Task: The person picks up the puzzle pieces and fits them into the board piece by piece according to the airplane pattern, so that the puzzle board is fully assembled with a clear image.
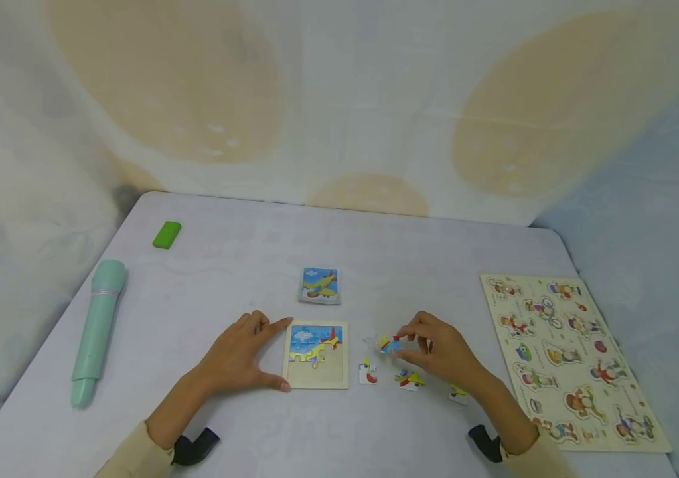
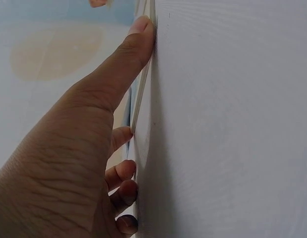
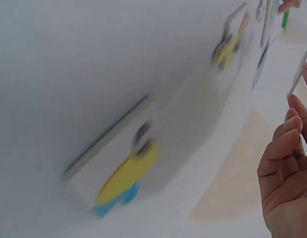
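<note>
A small square jigsaw tray (image 1: 317,379) lies in front of me, its upper part filled with joined pieces of a yellow plane on blue sky. My left hand (image 1: 237,355) touches its left side, thumb and index finger spread toward the corners; in the left wrist view the thumb (image 2: 136,44) rests at the tray's edge. Right of the tray, my right hand (image 1: 443,348) pinches a jigsaw piece (image 1: 388,344) between thumb and fingertips; the right wrist view shows this piece (image 3: 298,74) edge-on. Loose pieces lie close by: one with red (image 1: 368,373), a yellow one (image 1: 409,379), another (image 1: 457,394) by the right wrist.
A plane picture card or stack (image 1: 319,287) lies behind the tray. At the left are a mint-green tube-shaped object (image 1: 97,332) and a green block (image 1: 166,235). A large board with figure pictures (image 1: 566,365) covers the right side. A patterned cloth (image 1: 369,119) hangs behind the table.
</note>
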`<state>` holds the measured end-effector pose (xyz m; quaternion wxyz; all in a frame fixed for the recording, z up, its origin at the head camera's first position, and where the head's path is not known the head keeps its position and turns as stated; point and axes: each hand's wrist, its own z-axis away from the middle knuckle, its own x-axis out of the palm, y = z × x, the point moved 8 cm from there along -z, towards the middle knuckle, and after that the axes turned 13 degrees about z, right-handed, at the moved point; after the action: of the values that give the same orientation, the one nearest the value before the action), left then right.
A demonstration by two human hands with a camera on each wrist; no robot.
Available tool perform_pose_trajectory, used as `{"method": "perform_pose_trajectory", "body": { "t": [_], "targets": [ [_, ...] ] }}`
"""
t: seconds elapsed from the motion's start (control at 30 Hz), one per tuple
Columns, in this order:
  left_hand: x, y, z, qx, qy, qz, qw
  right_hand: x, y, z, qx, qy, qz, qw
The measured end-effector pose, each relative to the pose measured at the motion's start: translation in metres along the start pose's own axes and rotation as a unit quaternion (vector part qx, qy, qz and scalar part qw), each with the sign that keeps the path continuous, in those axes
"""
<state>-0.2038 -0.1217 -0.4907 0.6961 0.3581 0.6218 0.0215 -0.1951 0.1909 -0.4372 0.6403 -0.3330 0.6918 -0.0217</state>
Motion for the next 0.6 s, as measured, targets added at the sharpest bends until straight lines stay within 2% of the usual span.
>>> {"method": "perform_pose_trajectory", "body": {
  "t": [0.47,0.6],
  "targets": [
    [-0.001,0.001,0.0,0.005,0.005,-0.002,1.0,0.035,-0.044,-0.028,-0.04,-0.055,0.033,0.9971],
    [0.0,-0.001,0.0,0.006,0.006,-0.005,1.0,0.046,-0.057,-0.034,-0.058,-0.075,0.061,0.9937]
  ]
}}
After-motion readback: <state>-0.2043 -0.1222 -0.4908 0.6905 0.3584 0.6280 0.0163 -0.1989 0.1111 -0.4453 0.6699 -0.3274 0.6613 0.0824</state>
